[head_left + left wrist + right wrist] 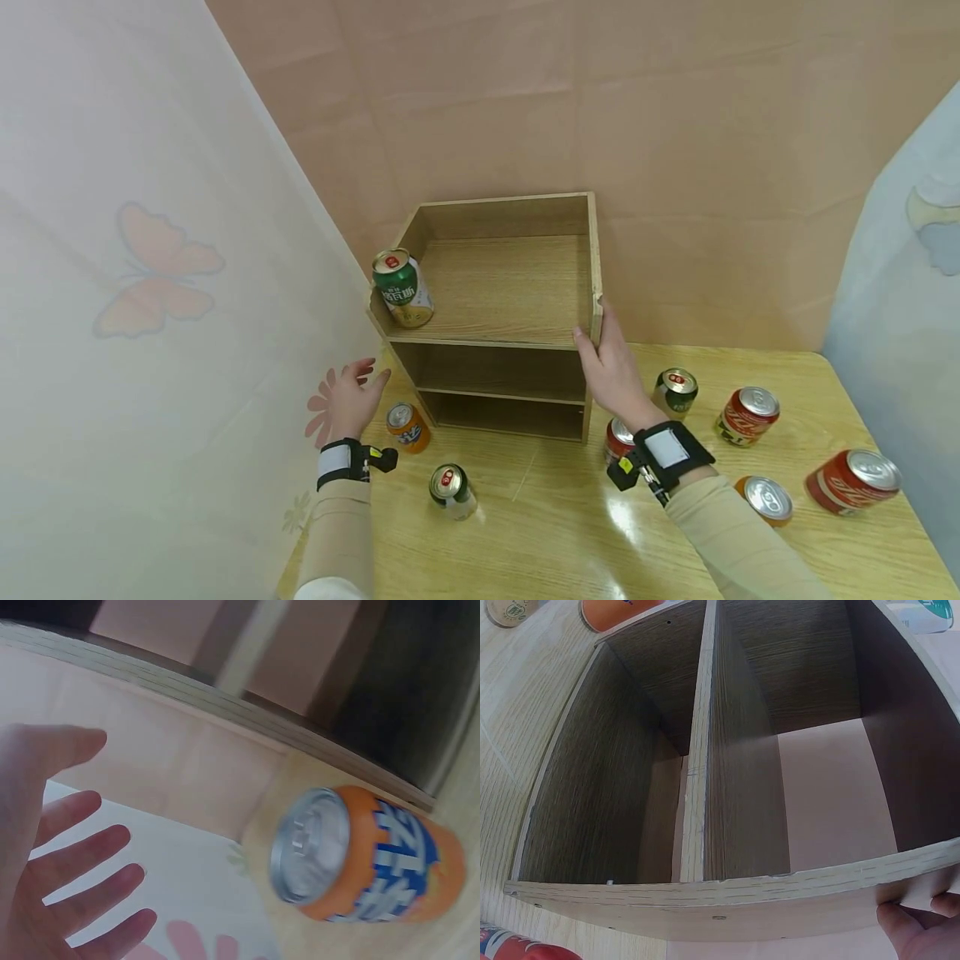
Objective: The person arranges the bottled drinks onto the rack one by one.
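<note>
A small wooden shelf (510, 287) with open compartments stands against the back wall. My right hand (617, 375) grips the front edge of its right side panel, thumb on the inner side; the right wrist view shows fingertips (904, 926) at that panel. On the top board, at the left, a green and white can (402, 292) stands upright. My left hand (356, 402) hovers left of the shelf with fingers spread and loosely bent, holding nothing. An orange soda can (408, 427) stands on the table just below it, close to the shelf's lower left side.
On the table (525, 533), a green and silver can (452, 492) stands in front of the shelf. To the right are another green can (675, 392), red cans (748, 417) and an orange can (765, 500); my right forearm partly covers some. A white sheet (187, 333) borders the left.
</note>
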`<action>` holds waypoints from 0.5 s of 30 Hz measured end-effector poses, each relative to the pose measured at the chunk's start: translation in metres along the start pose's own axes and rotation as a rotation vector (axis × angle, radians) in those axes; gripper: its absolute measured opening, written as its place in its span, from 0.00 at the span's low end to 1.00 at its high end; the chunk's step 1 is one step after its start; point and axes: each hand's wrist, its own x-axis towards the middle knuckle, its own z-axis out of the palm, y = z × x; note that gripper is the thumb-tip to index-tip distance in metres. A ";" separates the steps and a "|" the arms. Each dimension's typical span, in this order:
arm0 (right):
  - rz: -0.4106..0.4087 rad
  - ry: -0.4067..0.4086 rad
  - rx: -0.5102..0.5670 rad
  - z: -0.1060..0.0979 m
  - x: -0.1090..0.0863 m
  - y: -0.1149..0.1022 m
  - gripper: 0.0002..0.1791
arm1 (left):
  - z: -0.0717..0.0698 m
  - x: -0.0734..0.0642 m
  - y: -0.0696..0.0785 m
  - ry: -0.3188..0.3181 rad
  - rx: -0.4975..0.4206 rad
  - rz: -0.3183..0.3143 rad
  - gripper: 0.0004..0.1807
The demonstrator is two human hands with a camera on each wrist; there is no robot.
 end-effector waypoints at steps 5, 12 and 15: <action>-0.003 -0.005 0.006 0.000 0.000 0.000 0.41 | 0.009 -0.003 -0.015 -0.053 0.044 -0.004 0.32; 0.008 -0.007 0.011 0.000 0.000 -0.001 0.41 | 0.023 -0.005 -0.038 -0.102 0.022 -0.028 0.32; 0.014 -0.005 0.007 0.000 0.000 -0.001 0.41 | 0.028 -0.008 -0.043 -0.136 -0.021 -0.026 0.30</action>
